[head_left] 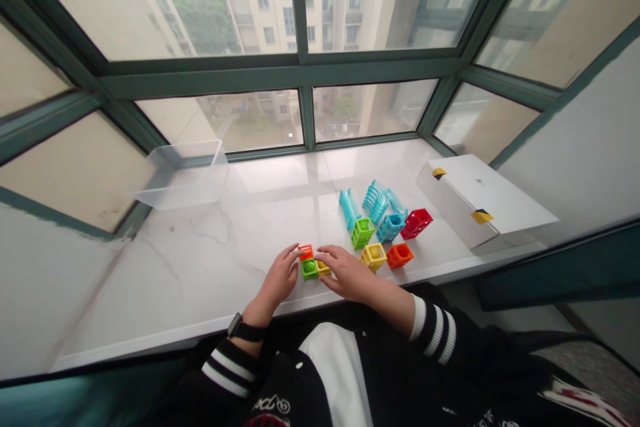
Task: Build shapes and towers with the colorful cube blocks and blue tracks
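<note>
The left hand (281,276), its fingers loosely spread, reaches against an orange block (306,248), while the right hand (345,272) curves over a yellow block (323,269), whether pinching it I cannot tell, both blocks beside a green block (309,269) near the white counter's (225,240) near edge.

Eight blocks (363,233) — three blue tracks (349,208)
</note>
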